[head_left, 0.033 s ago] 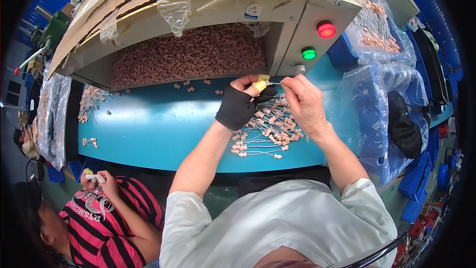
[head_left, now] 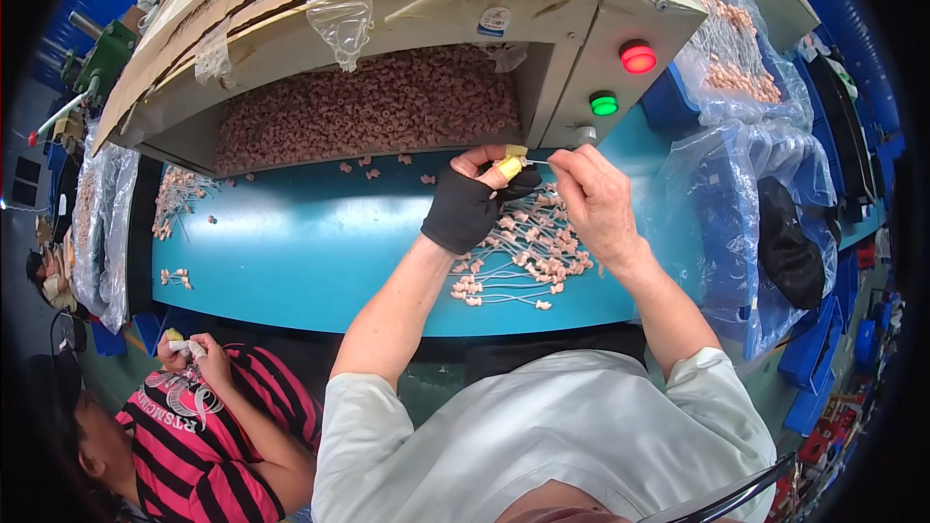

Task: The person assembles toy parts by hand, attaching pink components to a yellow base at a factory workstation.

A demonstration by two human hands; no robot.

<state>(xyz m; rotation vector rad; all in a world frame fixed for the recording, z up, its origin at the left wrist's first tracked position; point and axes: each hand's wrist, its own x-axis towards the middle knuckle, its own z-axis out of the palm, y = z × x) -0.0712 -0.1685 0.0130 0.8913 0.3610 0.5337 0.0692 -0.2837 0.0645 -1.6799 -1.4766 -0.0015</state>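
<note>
My left hand [head_left: 468,201] wears a black fingerless glove, with yellow wrapping on its thumb and finger. Its fingers are pinched together at the end of a thin grey wire [head_left: 538,163]; what else lies between them is too small and covered to make out. From the other side my bare right hand [head_left: 597,196] grips the wire between thumb and fingertips. Below both hands, a pile of grey wires with small pink pieces on their ends [head_left: 528,254] lies on the blue-green tabletop [head_left: 300,261].
A machine housing [head_left: 436,15] holds a heap of loose pink pieces [head_left: 368,102] and carries red [head_left: 637,57] and green [head_left: 604,104] lights. Bags of wired pieces [head_left: 736,44] stand at right, beside a black cloth [head_left: 790,242]. A co-worker in a striped shirt [head_left: 223,426] sits at left.
</note>
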